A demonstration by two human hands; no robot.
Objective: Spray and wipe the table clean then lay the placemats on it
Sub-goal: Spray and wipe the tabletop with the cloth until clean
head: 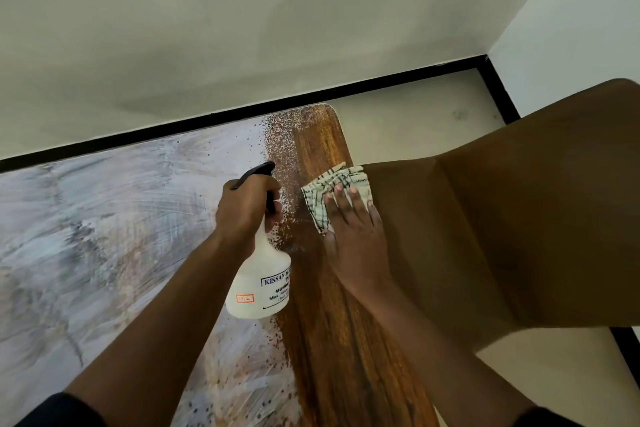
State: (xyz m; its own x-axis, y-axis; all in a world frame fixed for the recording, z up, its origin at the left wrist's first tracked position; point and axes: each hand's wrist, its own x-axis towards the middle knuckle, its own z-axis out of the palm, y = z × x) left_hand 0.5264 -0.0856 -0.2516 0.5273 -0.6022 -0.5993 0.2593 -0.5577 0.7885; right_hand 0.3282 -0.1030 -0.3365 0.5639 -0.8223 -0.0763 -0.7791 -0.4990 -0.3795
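**Table surface: spray and wipe in progress**

The wooden table (332,340) is cut off at the lower edge, its left portion whitish and smeared. A brown chair (519,218) sits right of the fingers. The left hand (242,211) grips a white plastic spray bottle (259,281); its label is partly hidden. The right hand (353,229), fingers straight, presses a checked cloth (322,194) onto the wood.

The table (104,236) lies open to the left — a brown chair (502,236) crowds its right edge.
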